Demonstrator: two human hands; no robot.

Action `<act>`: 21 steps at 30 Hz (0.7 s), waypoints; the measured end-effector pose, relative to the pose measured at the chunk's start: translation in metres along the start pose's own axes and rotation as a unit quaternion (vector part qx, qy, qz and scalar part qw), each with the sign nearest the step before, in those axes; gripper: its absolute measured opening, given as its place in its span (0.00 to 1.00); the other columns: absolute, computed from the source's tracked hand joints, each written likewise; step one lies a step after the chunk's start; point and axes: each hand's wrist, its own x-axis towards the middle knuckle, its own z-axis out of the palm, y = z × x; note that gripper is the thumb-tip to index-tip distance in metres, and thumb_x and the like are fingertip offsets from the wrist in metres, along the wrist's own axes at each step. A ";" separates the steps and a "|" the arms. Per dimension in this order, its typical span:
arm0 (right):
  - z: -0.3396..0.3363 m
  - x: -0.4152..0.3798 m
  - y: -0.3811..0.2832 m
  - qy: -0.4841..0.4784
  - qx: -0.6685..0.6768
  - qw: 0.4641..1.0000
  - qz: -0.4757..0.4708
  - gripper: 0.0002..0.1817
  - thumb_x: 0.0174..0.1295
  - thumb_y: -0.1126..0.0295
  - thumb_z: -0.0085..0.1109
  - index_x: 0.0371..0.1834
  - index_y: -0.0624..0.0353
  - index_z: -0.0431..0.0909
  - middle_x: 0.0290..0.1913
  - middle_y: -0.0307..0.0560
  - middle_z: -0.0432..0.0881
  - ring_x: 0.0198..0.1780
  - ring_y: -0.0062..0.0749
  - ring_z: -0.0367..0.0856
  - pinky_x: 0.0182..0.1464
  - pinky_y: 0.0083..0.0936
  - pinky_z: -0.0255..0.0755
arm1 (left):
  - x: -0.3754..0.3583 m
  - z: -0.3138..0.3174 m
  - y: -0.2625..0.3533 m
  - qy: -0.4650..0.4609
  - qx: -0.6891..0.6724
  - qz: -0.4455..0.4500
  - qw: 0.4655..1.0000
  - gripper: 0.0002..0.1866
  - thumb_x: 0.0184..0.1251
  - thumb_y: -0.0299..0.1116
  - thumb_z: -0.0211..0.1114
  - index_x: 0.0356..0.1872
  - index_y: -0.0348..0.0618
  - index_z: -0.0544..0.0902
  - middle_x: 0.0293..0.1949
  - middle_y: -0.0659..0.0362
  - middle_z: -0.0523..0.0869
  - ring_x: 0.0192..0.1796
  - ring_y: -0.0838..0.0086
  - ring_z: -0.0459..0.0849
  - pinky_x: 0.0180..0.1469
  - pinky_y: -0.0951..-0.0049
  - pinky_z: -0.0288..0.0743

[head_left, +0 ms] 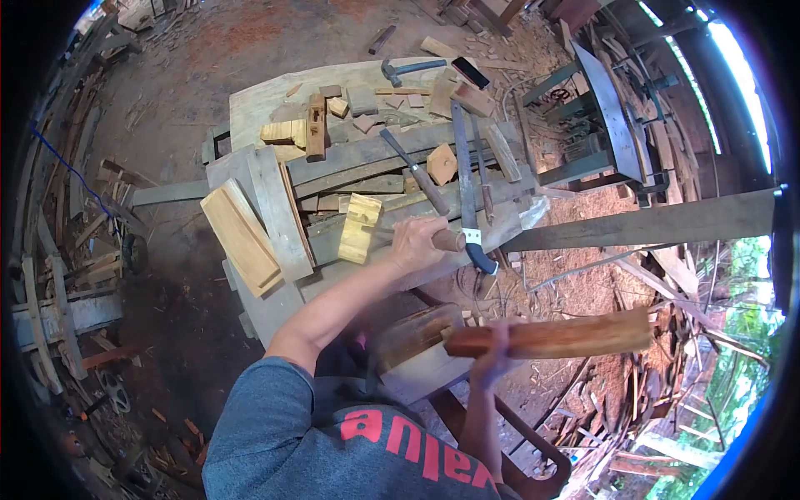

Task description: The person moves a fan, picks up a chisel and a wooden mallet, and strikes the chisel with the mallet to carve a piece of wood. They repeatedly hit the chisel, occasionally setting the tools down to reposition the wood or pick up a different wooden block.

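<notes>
We can read one word, "value" [417,443], printed on the dark grey-blue shirt [267,446] of the person wearing the camera. We see it in thick, lowercase, pinkish-red letters, upside down to us, so it runs from right to left. The "v" sits near the shirt's edge on the right-arm side, and the "e" lies toward the left sleeve [262,400], with the row slanting across the front.

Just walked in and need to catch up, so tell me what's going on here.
At a cluttered workbench, someone's right hand grips a long reddish-brown piece of wood. The left hand holds what looks like a wooden handle near the bench edge. A hammer, a black-handled saw and a notched yellow block lie on the bench.
</notes>
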 end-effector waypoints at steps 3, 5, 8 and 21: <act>-0.007 -0.007 0.038 -0.351 -0.305 0.879 0.105 0.17 0.55 0.77 0.66 0.45 0.62 0.69 0.33 0.38 0.73 0.34 0.23 0.74 0.37 0.22 0.71 | 0.002 -0.002 -0.005 -0.020 -0.001 -0.007 1.000 0.14 0.41 0.35 0.73 0.31 0.48 0.80 0.29 0.56 0.84 0.35 0.54 0.85 0.33 0.54 0.76; -0.015 -0.009 0.036 -0.314 -0.215 0.907 0.178 0.20 0.55 0.78 0.66 0.48 0.62 0.68 0.33 0.38 0.74 0.33 0.22 0.75 0.35 0.21 0.72 | 0.006 -0.004 -0.002 -0.002 -0.012 -0.007 1.000 0.14 0.41 0.35 0.73 0.31 0.48 0.80 0.28 0.56 0.84 0.35 0.53 0.85 0.34 0.54 0.76; -0.032 -0.007 0.036 -0.230 -0.112 0.941 0.223 0.24 0.54 0.79 0.66 0.52 0.62 0.65 0.32 0.39 0.75 0.31 0.22 0.77 0.33 0.19 0.73 | 0.001 -0.006 0.005 0.004 -0.011 -0.018 1.000 0.13 0.42 0.33 0.72 0.30 0.47 0.79 0.28 0.56 0.83 0.34 0.54 0.84 0.33 0.56 0.76; -0.046 -0.009 0.034 -0.221 -0.123 0.951 0.180 0.29 0.51 0.83 0.67 0.56 0.61 0.64 0.34 0.38 0.73 0.33 0.20 0.74 0.36 0.19 0.71 | -0.001 0.005 0.008 -0.006 0.005 0.034 0.999 0.11 0.44 0.34 0.71 0.28 0.47 0.77 0.25 0.55 0.81 0.31 0.54 0.82 0.31 0.56 0.74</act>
